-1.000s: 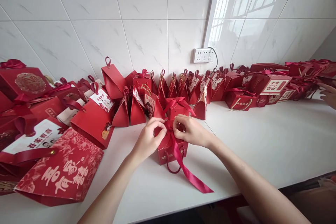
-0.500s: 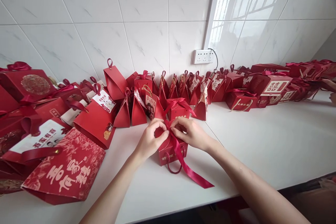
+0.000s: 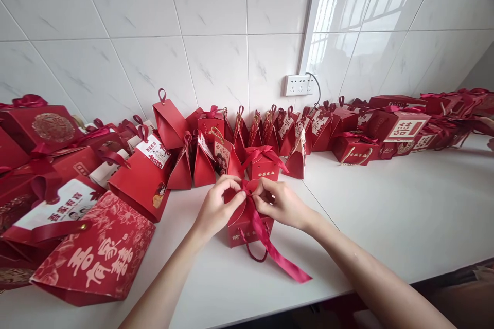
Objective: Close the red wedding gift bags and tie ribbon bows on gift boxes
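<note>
A white table [image 3: 370,205] bears a long, crowded spread of red gift boxes [image 3: 236,223].

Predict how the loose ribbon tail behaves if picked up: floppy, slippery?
The ribbon tail probably flops, since it drapes down past the box. Likely light: it's a narrow, thin strip. Maybe slippery, given its satiny sheen.
</note>
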The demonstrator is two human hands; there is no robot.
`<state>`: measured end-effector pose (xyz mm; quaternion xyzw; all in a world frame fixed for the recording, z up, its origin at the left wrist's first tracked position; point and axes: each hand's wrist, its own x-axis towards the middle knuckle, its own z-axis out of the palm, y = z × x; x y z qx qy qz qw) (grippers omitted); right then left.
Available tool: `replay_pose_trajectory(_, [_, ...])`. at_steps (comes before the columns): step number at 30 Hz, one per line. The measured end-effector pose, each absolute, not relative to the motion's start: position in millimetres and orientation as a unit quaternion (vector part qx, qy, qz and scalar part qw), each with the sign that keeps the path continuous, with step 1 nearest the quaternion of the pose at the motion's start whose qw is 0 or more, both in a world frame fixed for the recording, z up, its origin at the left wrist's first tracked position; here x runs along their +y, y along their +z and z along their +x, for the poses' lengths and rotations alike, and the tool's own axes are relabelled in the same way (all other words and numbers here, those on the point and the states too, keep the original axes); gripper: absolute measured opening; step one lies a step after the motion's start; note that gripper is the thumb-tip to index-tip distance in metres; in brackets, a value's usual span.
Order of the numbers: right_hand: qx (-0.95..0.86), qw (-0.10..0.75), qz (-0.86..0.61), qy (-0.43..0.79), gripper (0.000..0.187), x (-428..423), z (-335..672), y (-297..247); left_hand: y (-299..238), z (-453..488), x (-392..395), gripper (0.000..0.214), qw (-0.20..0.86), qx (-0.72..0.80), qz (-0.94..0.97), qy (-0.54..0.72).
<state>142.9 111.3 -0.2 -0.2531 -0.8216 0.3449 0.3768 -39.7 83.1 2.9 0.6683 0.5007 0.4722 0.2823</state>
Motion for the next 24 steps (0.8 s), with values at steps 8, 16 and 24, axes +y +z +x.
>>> replay_pose_trajectory(8, [-0.841, 0.356, -0.227, 0.338, 0.010, 111.4, 142.6, 0.6, -2.8, -37.4, 86.1, 0.020, 0.333, 0.508, 0.519, 0.602])
replay_pose_trajectory(16, [-0.844, 0.349, -0.230, 0.336, 0.010, 107.9, 144.8, 3.2, -6.5, -37.3, 87.6, 0.022, 0.382, 0.515, 0.459, 0.614])
replay_pose_trajectory(24, [-0.835, 0.308, -0.289, 0.352, 0.021, 107.2, 137.5, 10.1, 0.4, -37.9, 88.0, 0.020, 0.384, 0.511, 0.471, 0.608])
